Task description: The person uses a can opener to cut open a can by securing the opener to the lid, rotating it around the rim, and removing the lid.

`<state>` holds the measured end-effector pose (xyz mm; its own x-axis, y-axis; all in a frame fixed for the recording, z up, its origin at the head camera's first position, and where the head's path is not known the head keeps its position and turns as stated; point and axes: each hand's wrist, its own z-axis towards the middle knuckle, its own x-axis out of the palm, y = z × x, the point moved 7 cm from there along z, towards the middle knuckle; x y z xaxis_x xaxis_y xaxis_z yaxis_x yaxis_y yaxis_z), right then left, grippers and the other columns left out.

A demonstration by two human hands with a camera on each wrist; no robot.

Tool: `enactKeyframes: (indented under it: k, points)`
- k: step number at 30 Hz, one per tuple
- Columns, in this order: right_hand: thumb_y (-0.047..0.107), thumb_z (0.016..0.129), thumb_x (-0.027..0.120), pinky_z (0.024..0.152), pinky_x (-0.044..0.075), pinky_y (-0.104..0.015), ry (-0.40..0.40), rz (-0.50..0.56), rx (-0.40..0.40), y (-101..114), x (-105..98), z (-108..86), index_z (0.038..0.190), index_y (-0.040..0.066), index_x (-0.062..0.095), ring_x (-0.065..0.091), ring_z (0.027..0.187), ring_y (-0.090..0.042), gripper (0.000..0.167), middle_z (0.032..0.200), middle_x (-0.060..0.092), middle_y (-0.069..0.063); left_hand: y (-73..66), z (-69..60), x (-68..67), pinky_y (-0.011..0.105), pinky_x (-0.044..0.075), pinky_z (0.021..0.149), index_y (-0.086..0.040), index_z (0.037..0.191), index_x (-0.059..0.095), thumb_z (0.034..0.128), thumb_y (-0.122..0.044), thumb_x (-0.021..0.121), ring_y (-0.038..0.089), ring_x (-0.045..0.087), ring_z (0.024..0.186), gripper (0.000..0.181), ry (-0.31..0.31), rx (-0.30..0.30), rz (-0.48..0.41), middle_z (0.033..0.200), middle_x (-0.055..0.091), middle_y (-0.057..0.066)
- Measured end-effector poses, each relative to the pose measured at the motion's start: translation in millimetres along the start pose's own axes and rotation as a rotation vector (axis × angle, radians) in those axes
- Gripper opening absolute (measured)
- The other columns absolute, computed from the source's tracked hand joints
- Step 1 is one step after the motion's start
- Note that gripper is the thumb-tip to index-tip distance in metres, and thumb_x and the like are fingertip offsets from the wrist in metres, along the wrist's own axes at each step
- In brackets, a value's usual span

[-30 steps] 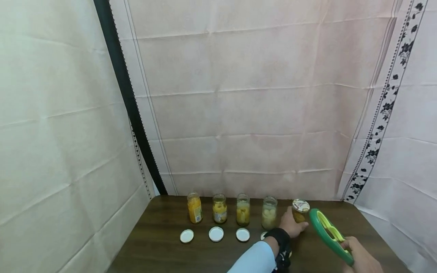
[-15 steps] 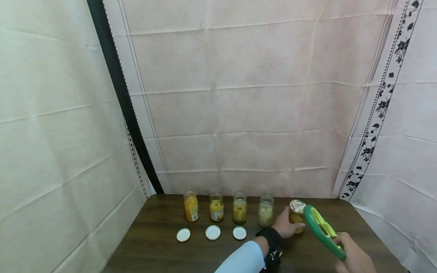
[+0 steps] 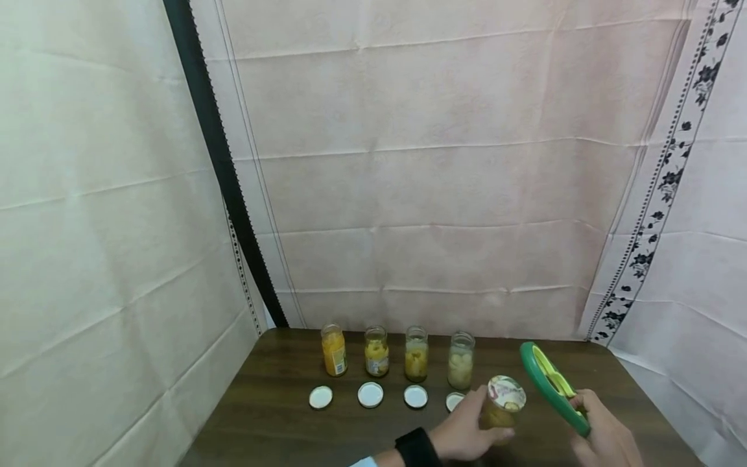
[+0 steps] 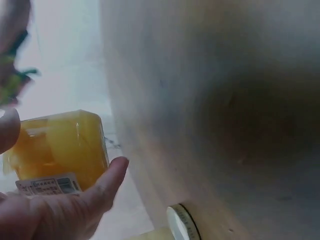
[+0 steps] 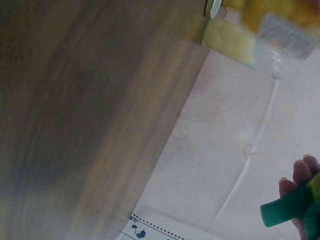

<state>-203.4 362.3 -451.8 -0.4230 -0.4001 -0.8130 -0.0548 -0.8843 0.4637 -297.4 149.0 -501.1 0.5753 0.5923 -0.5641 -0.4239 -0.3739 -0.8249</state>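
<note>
My left hand grips a lidded glass jar around its side, fingers and thumb on opposite sides. Yellow-orange pieces fill the jar, and its lid has a printed pattern. In the left wrist view the jar shows a white barcode label. To the right of it, my right hand holds a green jar opener by its lower end, with lighter green inner grips. The opener's loop points up and left, apart from the jar. In the right wrist view, only part of the opener shows.
Several open jars of fruit stand in a row at the back of the dark wooden table, such as an orange one and a pale one. White lids lie before them. Cloth hangs behind.
My left hand has brought the lidded jar from the right end of the back row toward me. The fourth lid shows again. My right hand keeps hold of the jar opener, nearly still.
</note>
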Motion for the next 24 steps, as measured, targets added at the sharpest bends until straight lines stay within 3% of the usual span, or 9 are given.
enactKeyframes:
  k: [3, 7, 12, 15, 19, 24]
  points:
    - [-0.003, 0.081, 0.068, 0.061, 0.034, -0.024, 0.029, 0.004, 0.016, -1.7, 4.0, -0.7, 0.117, 0.008, 0.055, 0.046, 0.07, -0.009, 0.04, 0.086, 0.056, 0.0, -6.4, -32.7, -8.5, 0.031, 0.053, 0.107, -0.023, 0.16, 0.041, 0.1023, -0.046, 0.072, 0.01, 0.056, 0.138, 0.069, 0.021, 0.004, -0.055, 0.152, 0.055, -0.002]
    - [-0.002, 0.08, 0.068, 0.064, 0.037, -0.026, 0.063, 0.002, 0.023, -4.9, 7.2, -0.2, 0.118, 0.007, 0.056, 0.05, 0.077, -0.013, 0.041, 0.099, 0.064, -0.004, -7.0, -55.1, -13.0, 0.031, 0.055, 0.099, -0.031, 0.151, 0.045, 0.1042, -0.044, 0.07, 0.006, 0.06, 0.129, 0.055, 0.085, 0.009, -0.199, 0.142, 0.057, -0.012]
    - [-0.004, 0.074, 0.071, 0.068, 0.044, -0.027, 0.087, -0.024, -0.027, -0.9, 10.0, -1.5, 0.116, 0.01, 0.061, 0.055, 0.086, -0.008, 0.045, 0.124, 0.07, -0.013, 13.0, -57.0, -5.8, 0.032, 0.056, 0.087, -0.031, 0.137, 0.05, 0.1049, -0.05, 0.067, 0.001, 0.064, 0.109, 0.041, 0.159, 0.016, -0.281, 0.13, 0.061, -0.013]
    - [-0.007, 0.068, 0.072, 0.07, 0.05, -0.03, 0.071, -0.044, -0.104, 13.2, 10.0, -1.8, 0.113, 0.011, 0.063, 0.062, 0.093, -0.012, 0.049, 0.131, 0.07, -0.016, 23.2, -56.8, -2.5, 0.032, 0.057, 0.092, -0.034, 0.144, 0.047, 0.104, -0.057, 0.065, 0.004, 0.062, 0.115, 0.049, 0.176, 0.002, -0.287, 0.136, 0.056, -0.01]
    - [-0.009, 0.06, 0.073, 0.073, 0.054, -0.033, 0.047, -0.1, -0.222, 43.1, 8.7, -4.4, 0.107, 0.014, 0.064, 0.065, 0.095, -0.019, 0.053, 0.127, 0.072, -0.013, 22.8, -62.1, -7.2, 0.034, 0.055, 0.099, -0.039, 0.155, 0.041, 0.1038, -0.056, 0.066, 0.009, 0.056, 0.127, 0.059, 0.131, -0.011, -0.251, 0.144, 0.049, -0.007]
    - [-0.008, 0.058, 0.074, 0.08, 0.058, -0.035, 0.008, -0.202, -0.391, 88.5, 7.2, -12.8, 0.102, 0.021, 0.061, 0.066, 0.098, -0.015, 0.055, 0.129, 0.072, -0.009, 15.4, -66.3, -13.5, 0.036, 0.056, 0.093, -0.044, 0.157, 0.039, 0.1031, -0.047, 0.071, 0.01, 0.055, 0.12, 0.062, 0.083, -0.046, -0.281, 0.138, 0.049, -0.003]
